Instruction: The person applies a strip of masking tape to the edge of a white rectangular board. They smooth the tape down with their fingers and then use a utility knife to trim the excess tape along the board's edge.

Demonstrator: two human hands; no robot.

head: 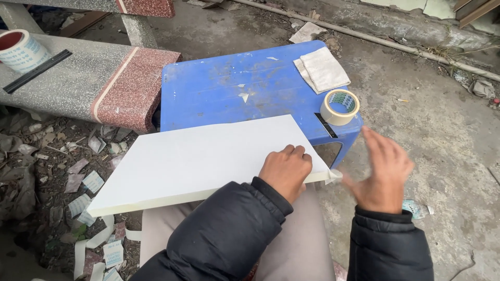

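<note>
Your left hand (285, 169) presses, fingers curled, on the white board (203, 158) lying across your lap and the blue plastic stool (219, 91). Your right hand (379, 170), open and empty, blurs beside the board's corner; steady it. Tape roll (339, 106) sits beyond.

You've got flat, even daylight, prob. overcast; shadows soft and faint, no hard glare. White board (198, 161) reads bright but not blown out. Your right hand (379, 171) is smeared w/ motion blur; left hand (285, 169) and ground stay sharp. Slight wide-angle stretch at edges.
</note>
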